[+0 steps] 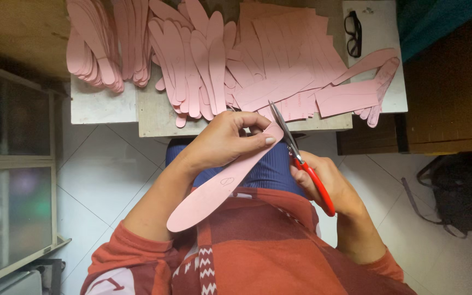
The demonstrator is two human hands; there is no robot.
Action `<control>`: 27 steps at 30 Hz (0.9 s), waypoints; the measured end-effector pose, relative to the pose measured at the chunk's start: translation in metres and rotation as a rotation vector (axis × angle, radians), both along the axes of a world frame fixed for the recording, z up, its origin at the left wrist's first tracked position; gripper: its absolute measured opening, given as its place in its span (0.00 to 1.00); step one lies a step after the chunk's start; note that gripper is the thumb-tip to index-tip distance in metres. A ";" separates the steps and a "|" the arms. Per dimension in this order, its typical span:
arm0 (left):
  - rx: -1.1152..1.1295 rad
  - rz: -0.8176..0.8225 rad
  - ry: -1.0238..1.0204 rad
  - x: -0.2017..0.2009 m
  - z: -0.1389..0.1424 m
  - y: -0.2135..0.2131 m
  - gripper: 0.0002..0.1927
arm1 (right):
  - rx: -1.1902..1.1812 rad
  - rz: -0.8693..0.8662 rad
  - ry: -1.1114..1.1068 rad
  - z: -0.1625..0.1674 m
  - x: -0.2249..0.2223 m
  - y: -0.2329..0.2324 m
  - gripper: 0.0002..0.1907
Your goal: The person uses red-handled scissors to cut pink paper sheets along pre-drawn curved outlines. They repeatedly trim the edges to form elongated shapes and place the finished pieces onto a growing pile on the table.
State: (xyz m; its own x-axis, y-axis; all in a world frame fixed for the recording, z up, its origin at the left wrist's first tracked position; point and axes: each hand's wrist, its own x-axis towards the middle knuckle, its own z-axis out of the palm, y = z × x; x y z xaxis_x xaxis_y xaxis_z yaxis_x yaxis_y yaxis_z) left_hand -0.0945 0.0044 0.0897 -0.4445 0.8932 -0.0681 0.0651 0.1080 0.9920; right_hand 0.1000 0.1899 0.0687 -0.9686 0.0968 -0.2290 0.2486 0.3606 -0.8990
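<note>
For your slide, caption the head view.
Left hand holds a pink insole-shaped cutout; right hand trims it with red-handled scissors.

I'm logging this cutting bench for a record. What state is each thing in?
Scissors: open, blades at the strip's end.
Pink strip: held in the left hand, partly trimmed.
Right hand: gripping the red handles.
Cut pink pieces: piled.
Uncut pink sheets: stacked flat.
Eyeglasses: folded.

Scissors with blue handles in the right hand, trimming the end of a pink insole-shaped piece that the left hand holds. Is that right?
Not quite: the scissors have red handles, not blue. The head view shows them in the right hand, blades at the end of the pink insole-shaped piece that the left hand holds.
</note>
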 end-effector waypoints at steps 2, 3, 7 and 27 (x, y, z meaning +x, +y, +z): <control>0.007 -0.004 -0.055 0.001 -0.003 0.000 0.14 | -0.202 -0.094 0.024 -0.004 -0.003 -0.003 0.22; 0.010 -0.007 -0.084 0.003 -0.004 0.001 0.14 | -0.303 -0.141 0.035 -0.005 -0.003 -0.005 0.22; -0.083 -0.037 -0.115 0.013 -0.014 0.005 0.13 | -0.458 -0.321 0.088 -0.011 -0.015 -0.018 0.12; 0.472 0.437 -0.706 0.057 -0.051 0.020 0.23 | -0.550 -0.290 0.197 -0.038 -0.026 -0.039 0.34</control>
State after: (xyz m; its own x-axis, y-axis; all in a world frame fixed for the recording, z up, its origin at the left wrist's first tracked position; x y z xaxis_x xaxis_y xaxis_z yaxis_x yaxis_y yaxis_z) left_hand -0.0372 0.0241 0.0391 -0.7397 0.6615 -0.1235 -0.5163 -0.4403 0.7346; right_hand 0.0736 0.1511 0.0303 -0.9497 0.2799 -0.1407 0.0785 -0.2221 -0.9719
